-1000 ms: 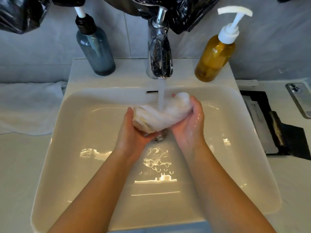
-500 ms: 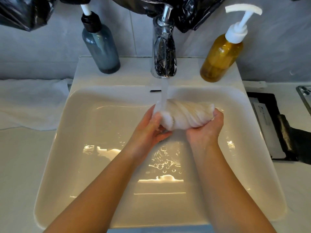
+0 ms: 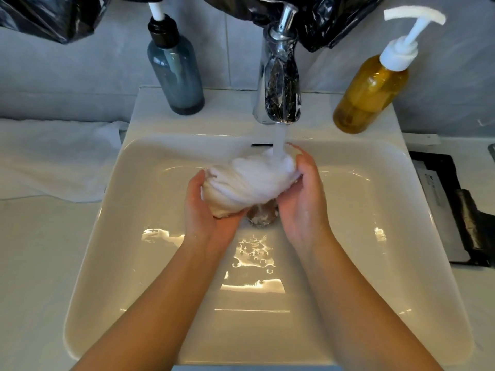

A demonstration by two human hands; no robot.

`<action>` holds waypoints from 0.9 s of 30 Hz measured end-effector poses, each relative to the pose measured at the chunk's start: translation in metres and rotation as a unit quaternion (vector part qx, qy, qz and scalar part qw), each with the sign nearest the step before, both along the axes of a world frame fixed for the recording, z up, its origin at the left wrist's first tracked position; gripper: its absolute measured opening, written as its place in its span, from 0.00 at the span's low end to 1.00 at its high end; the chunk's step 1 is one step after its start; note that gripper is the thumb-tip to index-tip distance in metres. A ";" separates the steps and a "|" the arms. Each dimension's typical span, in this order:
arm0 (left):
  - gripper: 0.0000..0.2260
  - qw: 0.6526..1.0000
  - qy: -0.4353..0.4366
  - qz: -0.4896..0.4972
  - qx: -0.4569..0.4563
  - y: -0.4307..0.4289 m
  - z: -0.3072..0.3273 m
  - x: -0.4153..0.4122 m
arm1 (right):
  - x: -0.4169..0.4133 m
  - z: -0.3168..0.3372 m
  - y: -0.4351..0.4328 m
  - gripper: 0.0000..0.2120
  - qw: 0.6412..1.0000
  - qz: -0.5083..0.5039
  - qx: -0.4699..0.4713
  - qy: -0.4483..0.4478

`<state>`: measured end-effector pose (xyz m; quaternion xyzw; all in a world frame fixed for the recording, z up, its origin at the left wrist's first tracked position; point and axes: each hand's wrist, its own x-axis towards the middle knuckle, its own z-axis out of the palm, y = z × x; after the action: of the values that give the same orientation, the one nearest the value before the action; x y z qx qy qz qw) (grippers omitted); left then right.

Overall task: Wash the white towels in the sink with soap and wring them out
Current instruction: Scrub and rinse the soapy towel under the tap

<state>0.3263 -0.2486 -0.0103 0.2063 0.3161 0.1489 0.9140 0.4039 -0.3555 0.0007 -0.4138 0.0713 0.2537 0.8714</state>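
The twisted, bunched white wet towel (image 3: 249, 183) was held above the basin of the white rectangular ceramic sink (image 3: 112, 236), directly over the round metal drain (image 3: 263, 214). The left hand (image 3: 206, 212) gripped the lower left end of the towel, palm under it and fingers curled round the fabric. The right hand (image 3: 302, 204) gripped the upper right end, fingers wrapped over the top of the bundle. The towel ran diagonally between the two hands, its folds twisted along its length.

The chrome tap (image 3: 280, 84) was running. Its stream of water (image 3: 280, 137) struck the towel's upper right end, just beside the right fingertips. Water pooled on the basin floor near the drain.

A blue-grey translucent pump bottle with a black collar (image 3: 176, 73) stood on the sink ledge left of the tap. An amber pump bottle with a white pump head (image 3: 371, 92) stood to the right. A second white towel (image 3: 53, 156) lay flat on the counter left of the sink.
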 end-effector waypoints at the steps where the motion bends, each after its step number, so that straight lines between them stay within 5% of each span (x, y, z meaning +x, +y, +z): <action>1: 0.13 1.000 -0.017 0.010 0.006 0.005 0.000 -0.001 | -0.001 0.001 0.000 0.19 1.000 0.017 0.007 0.002; 5: 0.11 0.999 -0.045 0.006 0.005 0.012 0.002 0.001 | -0.001 0.002 -0.003 0.21 0.999 0.042 0.031 -0.012; 10: 0.08 0.999 0.046 0.006 0.018 0.005 0.002 0.005 | -0.003 0.008 -0.009 0.11 0.995 0.040 0.005 -0.087; 15: 0.11 0.998 0.046 0.031 -0.003 0.009 -0.001 0.002 | -0.008 0.011 -0.007 0.13 0.991 0.058 -0.004 -0.118; 18: 0.09 0.998 0.022 0.047 -0.017 0.012 -0.001 0.000 | -0.008 0.014 -0.006 0.15 0.991 0.076 -0.010 -0.105; 22: 0.22 0.998 0.021 0.049 0.036 0.007 0.003 0.001 | -0.009 0.016 -0.003 0.22 0.995 0.074 -0.017 -0.068; 27: 0.23 0.995 0.058 -0.044 0.066 -0.001 0.004 0.004 | -0.001 0.010 -0.007 0.21 0.999 0.021 0.014 -0.020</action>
<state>0.3300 -0.2499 -0.0061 0.2881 0.3484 0.1165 0.8843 0.4027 -0.3629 0.0105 -0.4078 0.0412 0.2642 0.8731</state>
